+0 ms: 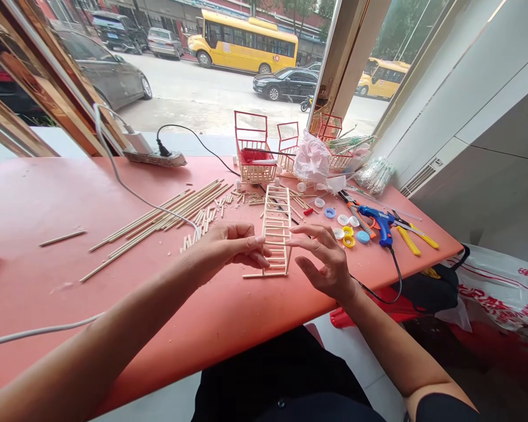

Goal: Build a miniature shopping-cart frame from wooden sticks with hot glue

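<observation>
Pinching a rung [276, 243] at the many-runged frame [289, 214], left hand [235, 245] faces loosely spread right hand [328, 264]; short sticks [206, 219] lie unattached, left.

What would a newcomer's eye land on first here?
Probably the big yellow bus outside, top centre. On the pink table, the bright blue glue gun and scattered caps at right pop next. Then the pale ladder-like stick frame between the left hand and right hand, near the picture's middle.
</observation>
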{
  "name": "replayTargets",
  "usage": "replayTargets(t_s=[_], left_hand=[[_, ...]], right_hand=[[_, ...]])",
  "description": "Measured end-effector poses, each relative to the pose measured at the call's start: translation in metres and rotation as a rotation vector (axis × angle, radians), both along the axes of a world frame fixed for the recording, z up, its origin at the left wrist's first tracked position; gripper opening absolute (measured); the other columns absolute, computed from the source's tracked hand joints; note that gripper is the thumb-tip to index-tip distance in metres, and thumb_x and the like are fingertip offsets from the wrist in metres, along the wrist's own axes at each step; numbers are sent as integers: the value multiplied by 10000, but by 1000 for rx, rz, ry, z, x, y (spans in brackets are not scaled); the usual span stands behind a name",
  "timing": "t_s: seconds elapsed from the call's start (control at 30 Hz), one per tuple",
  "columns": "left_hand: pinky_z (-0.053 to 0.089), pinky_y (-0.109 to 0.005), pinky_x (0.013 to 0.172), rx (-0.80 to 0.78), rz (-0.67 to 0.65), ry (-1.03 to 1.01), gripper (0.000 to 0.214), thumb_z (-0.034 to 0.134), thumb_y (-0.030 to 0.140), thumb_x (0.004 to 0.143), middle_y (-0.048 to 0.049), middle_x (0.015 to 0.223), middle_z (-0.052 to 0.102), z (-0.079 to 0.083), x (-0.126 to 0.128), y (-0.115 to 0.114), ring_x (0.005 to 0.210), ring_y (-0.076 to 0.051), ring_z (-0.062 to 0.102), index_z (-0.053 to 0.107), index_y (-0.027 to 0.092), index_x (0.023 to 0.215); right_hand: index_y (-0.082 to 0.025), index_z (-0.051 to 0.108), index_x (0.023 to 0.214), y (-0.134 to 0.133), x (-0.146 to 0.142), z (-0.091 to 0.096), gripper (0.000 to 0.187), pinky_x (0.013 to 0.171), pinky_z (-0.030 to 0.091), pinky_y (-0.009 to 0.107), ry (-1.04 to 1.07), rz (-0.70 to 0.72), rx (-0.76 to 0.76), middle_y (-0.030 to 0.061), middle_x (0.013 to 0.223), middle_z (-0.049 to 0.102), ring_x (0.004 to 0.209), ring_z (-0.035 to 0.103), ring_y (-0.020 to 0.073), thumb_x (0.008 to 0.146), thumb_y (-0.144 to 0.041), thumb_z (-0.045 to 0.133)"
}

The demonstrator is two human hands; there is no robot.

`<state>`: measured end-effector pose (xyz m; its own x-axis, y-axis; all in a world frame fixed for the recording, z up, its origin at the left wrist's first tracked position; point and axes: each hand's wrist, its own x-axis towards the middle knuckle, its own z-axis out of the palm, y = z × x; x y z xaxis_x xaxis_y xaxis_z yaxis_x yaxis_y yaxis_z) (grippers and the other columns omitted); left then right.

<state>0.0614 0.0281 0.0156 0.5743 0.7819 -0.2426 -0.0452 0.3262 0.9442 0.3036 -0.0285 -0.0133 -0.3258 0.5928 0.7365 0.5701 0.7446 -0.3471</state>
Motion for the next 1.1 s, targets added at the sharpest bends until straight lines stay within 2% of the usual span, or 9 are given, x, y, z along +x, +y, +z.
replayTargets(t_s=[0.4,0.63,0.97,1.1], left_hand=[[640,-350,753,-11,2,4,454,911,492,695,-162,875,810,-4,0,0,738,-243,786,625,143,638],[630,-358,772,-6,-45,10,416,876,511,735,-149,864,807,-6,0,5,761,-248,785,685,143,703],[627,-330,759,26,-77,-15,398,829,509,801,-154,925,816,-8,-4,2,779,-239,786,674,152,718],[631,-359,774,20,-64,-14,404,821,519,801,-148,910,817,-9,-5,1,784,-254,787,656,163,705]], right_hand=[[-264,706,1222,0,0,0,246,1025,502,486,1,1,-3,98,1256,701,1180,622,262,996,-285,611],[-267,701,1225,-1,0,2,245,1017,508,474,-3,-12,-4,98,1241,702,1181,621,260,999,-285,608],[-275,689,1247,-3,-1,2,263,1015,508,465,-33,-20,-16,92,1244,695,1181,611,262,998,-280,604],[-290,683,1263,-4,-1,3,277,998,522,473,-40,-26,-18,90,1235,697,1170,619,271,1000,-294,596]])
